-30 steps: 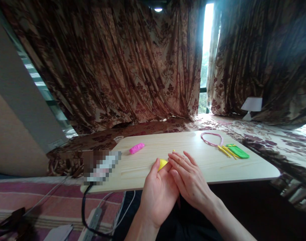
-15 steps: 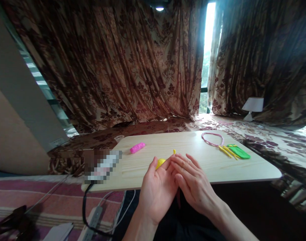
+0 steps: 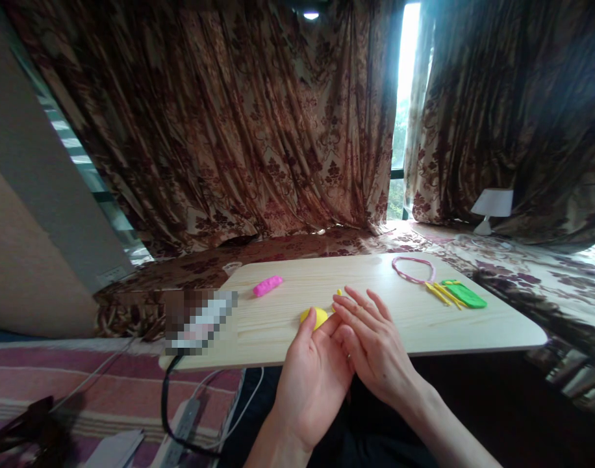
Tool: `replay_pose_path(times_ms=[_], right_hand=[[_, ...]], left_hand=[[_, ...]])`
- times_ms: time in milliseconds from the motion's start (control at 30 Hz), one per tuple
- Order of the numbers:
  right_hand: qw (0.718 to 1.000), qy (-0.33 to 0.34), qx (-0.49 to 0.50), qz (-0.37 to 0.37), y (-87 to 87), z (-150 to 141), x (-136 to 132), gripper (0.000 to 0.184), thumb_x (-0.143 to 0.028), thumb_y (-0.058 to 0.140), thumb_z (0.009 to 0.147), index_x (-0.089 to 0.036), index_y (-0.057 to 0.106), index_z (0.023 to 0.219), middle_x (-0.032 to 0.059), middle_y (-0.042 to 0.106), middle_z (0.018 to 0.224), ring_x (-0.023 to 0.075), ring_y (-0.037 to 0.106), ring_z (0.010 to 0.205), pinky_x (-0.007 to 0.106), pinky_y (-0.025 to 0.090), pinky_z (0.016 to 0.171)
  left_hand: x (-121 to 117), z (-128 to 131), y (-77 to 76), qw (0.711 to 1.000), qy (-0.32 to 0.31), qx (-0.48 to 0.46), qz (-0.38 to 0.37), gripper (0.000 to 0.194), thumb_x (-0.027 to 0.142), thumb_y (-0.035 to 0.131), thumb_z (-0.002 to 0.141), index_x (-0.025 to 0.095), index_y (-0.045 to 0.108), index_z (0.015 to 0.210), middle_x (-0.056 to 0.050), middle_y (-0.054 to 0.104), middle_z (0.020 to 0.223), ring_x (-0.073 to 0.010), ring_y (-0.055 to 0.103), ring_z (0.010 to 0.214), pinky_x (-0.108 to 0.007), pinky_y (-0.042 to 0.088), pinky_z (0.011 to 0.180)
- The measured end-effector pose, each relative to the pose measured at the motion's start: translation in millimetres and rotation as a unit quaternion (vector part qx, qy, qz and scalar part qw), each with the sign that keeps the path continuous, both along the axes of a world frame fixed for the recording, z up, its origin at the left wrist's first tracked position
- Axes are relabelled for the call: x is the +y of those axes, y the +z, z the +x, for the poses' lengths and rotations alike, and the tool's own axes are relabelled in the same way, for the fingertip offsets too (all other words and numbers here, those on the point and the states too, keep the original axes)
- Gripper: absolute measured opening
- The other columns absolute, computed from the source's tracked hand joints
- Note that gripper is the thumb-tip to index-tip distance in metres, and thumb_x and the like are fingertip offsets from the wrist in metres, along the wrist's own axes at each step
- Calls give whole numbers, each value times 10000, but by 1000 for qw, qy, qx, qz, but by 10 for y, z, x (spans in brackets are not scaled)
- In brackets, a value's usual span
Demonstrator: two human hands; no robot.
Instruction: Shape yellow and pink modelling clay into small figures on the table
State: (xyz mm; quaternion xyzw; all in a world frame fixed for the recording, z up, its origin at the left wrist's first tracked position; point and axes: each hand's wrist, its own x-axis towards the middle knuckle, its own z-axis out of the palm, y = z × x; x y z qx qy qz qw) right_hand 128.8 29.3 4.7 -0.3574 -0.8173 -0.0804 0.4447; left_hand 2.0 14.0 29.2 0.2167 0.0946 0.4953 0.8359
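My left hand [image 3: 313, 377] is turned palm up, fingers stretched out beneath the other hand and thumb raised. Across those fingers lies my right hand [image 3: 375, 338], palm down and flat, its fingers extended. Whatever may be between the two hands is hidden. A lump of yellow modelling clay [image 3: 314, 317] sits on the table just beyond my left thumb, partly covered by it. A small yellow clay bit [image 3: 339, 292] shows past my right fingertips; I cannot tell whether it touches them.
On the pale wooden table [image 3: 297, 279] lie a pink clay roll [image 3: 267, 286], a pink twisted clay loop [image 3: 397, 272], thin yellow clay strips [image 3: 438, 294] and a flat green clay piece [image 3: 468, 296]. A blurred-out object [image 3: 200, 325] with a black cable stands at the left edge.
My right hand slides back and forth over my left fingers, now a little farther forward. More of the yellow lump shows than half a second ago. The other clay pieces stay put.
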Motion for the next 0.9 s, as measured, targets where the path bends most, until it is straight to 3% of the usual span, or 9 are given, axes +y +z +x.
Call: replay_pose_path(times_ms=[100, 333, 467, 600, 733, 900], right_hand=[[999, -13, 42, -3, 1, 46, 39, 391, -153, 403, 891, -191, 503, 1267, 77, 557, 1278, 255, 325, 1319, 532, 255, 1073], [989, 80, 117, -46, 64, 51, -83, 361, -97, 423, 888, -220, 547, 1204, 71, 551, 1253, 234, 343, 1297, 484, 342, 1052], [984, 98, 137, -60, 122, 67, -135, 329, -101, 485, 871, -217, 561, 1170, 68, 562, 1218, 219, 376, 1265, 448, 350, 1056], [982, 86, 157, -67, 167, 122, -170, 262, -137, 558, 844, -222, 591, 1089, 67, 568, 1180, 228, 388, 1244, 433, 375, 1034], [983, 83, 154, -61, 211, 157, -195, 210, -139, 578, 833, -233, 616, 1017, 62, 569, 1160, 231, 409, 1220, 426, 390, 1013], [984, 77, 153, -40, 263, 182, -216, 196, -128, 579, 829, -262, 636, 961, 46, 582, 1125, 237, 440, 1185, 440, 404, 985]], left_hand=[[-25, 36, -55, 997, 52, 51, 8, 248, 257, 477, 892, 148, 634, 1049, -78, 640, 1073, -139, 595, 912, -262, 439, 845], [-3, 46, -187, 955, 184, 212, 95, 154, 244, 607, 814, 173, 703, 911, -54, 680, 994, -174, 572, 962, -294, 414, 860], [-29, 51, -138, 924, 241, 266, 131, 134, 235, 657, 767, 170, 716, 868, -41, 697, 902, -180, 585, 939, -297, 401, 893], [-92, 56, -49, 874, 313, 338, 152, 120, 213, 673, 748, 165, 725, 845, -41, 709, 915, -183, 605, 925, -262, 403, 890], [-143, 16, -27, 829, 320, 406, 214, 177, 204, 661, 761, 198, 722, 927, -29, 700, 985, -206, 591, 985, -267, 383, 923], [-184, -19, -23, 815, 315, 413, 255, 212, 186, 647, 767, 215, 714, 967, -29, 675, 1054, -225, 572, 1022, -289, 375, 956]])
